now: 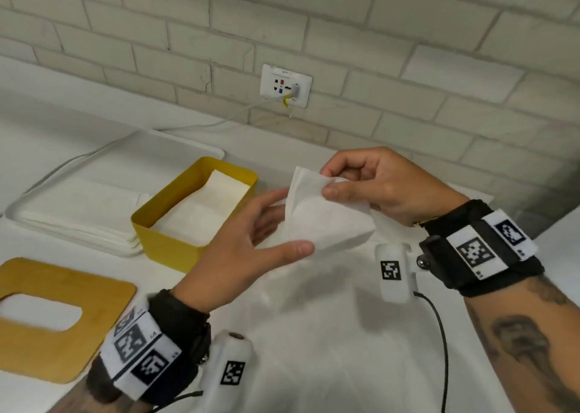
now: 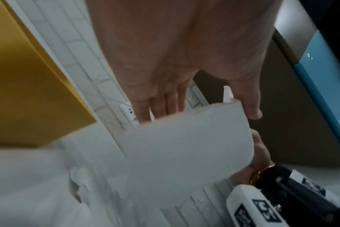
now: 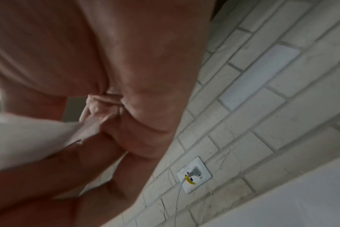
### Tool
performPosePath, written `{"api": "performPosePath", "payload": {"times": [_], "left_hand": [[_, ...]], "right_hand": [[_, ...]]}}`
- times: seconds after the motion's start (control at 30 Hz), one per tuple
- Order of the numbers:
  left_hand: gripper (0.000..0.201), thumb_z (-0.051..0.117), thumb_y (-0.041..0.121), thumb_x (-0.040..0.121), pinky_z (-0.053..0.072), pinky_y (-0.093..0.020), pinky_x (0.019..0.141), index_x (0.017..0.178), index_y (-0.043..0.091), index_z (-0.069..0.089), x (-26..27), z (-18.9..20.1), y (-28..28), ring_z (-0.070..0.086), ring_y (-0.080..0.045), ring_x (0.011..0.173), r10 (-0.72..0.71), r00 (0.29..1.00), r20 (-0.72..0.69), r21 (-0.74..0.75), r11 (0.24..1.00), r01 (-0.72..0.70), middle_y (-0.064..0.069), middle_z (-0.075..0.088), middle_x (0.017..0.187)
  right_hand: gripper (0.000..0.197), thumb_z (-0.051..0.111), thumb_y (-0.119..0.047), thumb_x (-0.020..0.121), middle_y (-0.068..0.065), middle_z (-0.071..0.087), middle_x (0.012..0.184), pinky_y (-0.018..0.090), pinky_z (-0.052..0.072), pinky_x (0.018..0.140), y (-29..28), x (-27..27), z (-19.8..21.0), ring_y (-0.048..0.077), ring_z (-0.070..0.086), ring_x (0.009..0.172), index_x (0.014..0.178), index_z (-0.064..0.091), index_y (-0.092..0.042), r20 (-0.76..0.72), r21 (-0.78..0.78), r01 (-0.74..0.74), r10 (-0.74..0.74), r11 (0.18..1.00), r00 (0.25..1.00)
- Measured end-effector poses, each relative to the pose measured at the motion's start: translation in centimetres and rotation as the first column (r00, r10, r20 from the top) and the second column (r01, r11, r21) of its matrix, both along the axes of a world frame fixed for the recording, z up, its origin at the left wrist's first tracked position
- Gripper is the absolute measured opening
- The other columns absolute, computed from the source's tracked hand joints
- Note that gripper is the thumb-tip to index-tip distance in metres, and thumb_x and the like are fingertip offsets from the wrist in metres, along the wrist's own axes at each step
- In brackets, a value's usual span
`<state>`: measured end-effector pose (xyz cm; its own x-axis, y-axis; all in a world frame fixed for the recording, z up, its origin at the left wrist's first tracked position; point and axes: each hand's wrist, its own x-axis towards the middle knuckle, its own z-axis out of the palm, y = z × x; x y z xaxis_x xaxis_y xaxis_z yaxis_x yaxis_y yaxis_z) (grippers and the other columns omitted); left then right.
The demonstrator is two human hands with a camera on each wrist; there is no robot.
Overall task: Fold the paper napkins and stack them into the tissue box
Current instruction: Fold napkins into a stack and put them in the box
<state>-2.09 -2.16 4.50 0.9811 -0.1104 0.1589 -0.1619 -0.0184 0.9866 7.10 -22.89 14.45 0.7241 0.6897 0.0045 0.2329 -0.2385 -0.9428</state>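
Napkin [image 1: 326,218] is up off the counter [image 1: 314,334], half-folded, hanging between my two hands in front of me. It droops and bows under its own weight, with the lower part curling into a loose roll: I read it as very light, limp, no stiffness, and easily torn or creased wrong if tugged. My right hand [image 1: 386,189] has the upper edge, thumb and forefinger clamped on it in a pinch, the other fingers curled in behind. My left hand [image 1: 248,246] is flat and spread, fingers straight, thumb under the lower corner, the rest behind the sheet; it supports and does not grip. In the left wrist view the straight fingers [image 2: 159,106] disappear behind the top of the sheet. The right wrist view is mostly palm and blur, with the paper bunched at the pinch. Best hold, I judge, is at corners and edges with a light pinch, letting the flat hand guide the fold; squeezing mid-sheet would crumple it. Just left of my left fingers stands the yellow tissue box [image 1: 188,243], open, white napkins already lying in it. Beyond it is a white tray [image 1: 37,199] with a flat pile of unfolded napkins. Nearer me, left of the left wrist, the wooden slotted lid [image 1: 94,328] lies flat on the counter. The brick wall [image 1: 376,36] with a socket [image 1: 285,85] lies beyond both hands.
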Motion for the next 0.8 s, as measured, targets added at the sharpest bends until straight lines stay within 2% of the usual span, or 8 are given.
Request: {"api": "performPosePath", "payload": {"times": [0.07, 0.13, 0.27, 0.33, 0.47, 0.63, 0.73, 0.8], "left_hand": [[0.064, 0.088, 0.028, 0.073, 0.058, -0.027, 0.091, 0.131, 0.02, 0.061, 0.3, 0.6, -1.4, 0.07, -0.014, 0.114, -0.086, 0.994, -0.074, -0.13, 0.989, 0.076, 0.004, 0.075, 0.12], [0.046, 0.084, 0.019, 0.081, 0.061, -0.036, 0.09, 0.123, 0.012, 0.068, 0.4, 0.5, -2.5, 0.072, -0.025, 0.111, -0.123, 0.981, -0.148, -0.232, 0.969, 0.086, -0.005, 0.076, 0.117], [0.024, 0.07, 0.01, 0.089, 0.061, -0.038, 0.084, 0.112, 0.004, 0.072, 0.4, -1.3, -2.5, 0.074, -0.032, 0.103, -0.036, 0.972, -0.234, -0.215, 0.976, -0.016, -0.011, 0.078, 0.11], [0.024, 0.067, 0.008, 0.092, 0.063, -0.034, 0.08, 0.116, 0.005, 0.071, 0.1, -2.3, -1.4, 0.074, -0.031, 0.104, -0.002, 0.961, -0.278, -0.215, 0.975, -0.061, -0.01, 0.078, 0.111], [0.029, 0.062, 0.007, 0.096, 0.058, -0.04, 0.085, 0.124, 0.013, 0.067, -1.1, -4.2, 1.8, 0.074, -0.026, 0.104, 0.092, 0.928, -0.362, -0.24, 0.952, -0.188, -0.006, 0.077, 0.116], [0.029, 0.057, 0.004, 0.098, 0.056, -0.043, 0.086, 0.124, 0.01, 0.069, -2.7, -5.9, 4.4, 0.074, -0.029, 0.105, 0.132, 0.899, -0.417, -0.222, 0.945, -0.242, -0.008, 0.077, 0.116], [0.033, 0.054, 0.0, 0.098, 0.063, -0.039, 0.083, 0.127, 0.01, 0.067, -3.1, -6.3, 4.9, 0.074, -0.028, 0.105, 0.111, 0.909, -0.403, -0.231, 0.948, -0.218, -0.008, 0.076, 0.118], [0.035, 0.053, -0.003, 0.097, 0.063, -0.034, 0.08, 0.127, 0.01, 0.066, -3.2, -6.5, 4.9, 0.074, -0.028, 0.104, 0.095, 0.91, -0.403, -0.252, 0.945, -0.21, -0.009, 0.076, 0.117]], "right_hand": [[0.018, 0.075, -0.017, 0.076, 0.004, 0.071, 0.08, 0.027, 0.055, 0.066, -0.2, -0.2, -1.0, 0.014, 0.067, 0.07, 0.092, 0.069, -0.01, -0.024, 0.039, 0.087, -0.086, 0.995, 0.996], [0.014, 0.076, -0.015, 0.08, 0.003, 0.073, 0.085, 0.036, 0.053, 0.076, -0.3, -0.3, -2.3, 0.017, 0.068, 0.078, 0.092, 0.069, -0.012, -0.011, 0.056, 0.195, -0.195, 0.979, 0.981], [0.001, 0.068, -0.01, 0.094, 0.0, 0.071, 0.079, 0.028, 0.057, 0.067, -0.8, -0.8, -4.9, 0.014, 0.067, 0.067, 0.094, 0.068, -0.011, -0.065, 0.102, 0.412, -0.407, 0.906, 0.911], [0.007, 0.066, -0.016, 0.097, 0.004, 0.071, 0.079, 0.033, 0.057, 0.069, -1.7, -1.1, -6.4, 0.02, 0.068, 0.062, 0.098, 0.068, -0.009, -0.112, 0.086, 0.487, -0.477, 0.869, 0.872], [0.012, 0.068, -0.021, 0.096, 0.005, 0.077, 0.087, 0.039, 0.054, 0.076, -4.3, -1.5, -9.8, 0.022, 0.073, 0.072, 0.098, 0.07, -0.01, -0.012, -0.239, 0.505, -0.523, 0.829, 0.852], [0.017, 0.08, -0.032, 0.085, -0.001, 0.075, 0.089, 0.03, 0.053, 0.076, -4.7, -3.6, -12.4, 0.014, 0.074, 0.08, 0.094, 0.072, -0.02, 0.028, -0.547, 0.351, -0.402, 0.76, 0.915], [0.042, 0.08, -0.06, 0.072, -0.006, 0.063, 0.102, 0.028, 0.051, 0.082, -3.4, -5.6, -13.2, 0.012, 0.063, 0.091, 0.093, 0.063, -0.028, 0.15, -0.76, 0.308, -0.307, 0.572, 0.94], [0.055, 0.073, -0.067, 0.074, -0.007, 0.055, 0.109, 0.033, 0.049, 0.087, -2.3, -7.0, -13.6, 0.016, 0.057, 0.1, 0.102, 0.055, -0.024, 0.212, -0.861, 0.29, -0.224, 0.417, 0.951]]}}
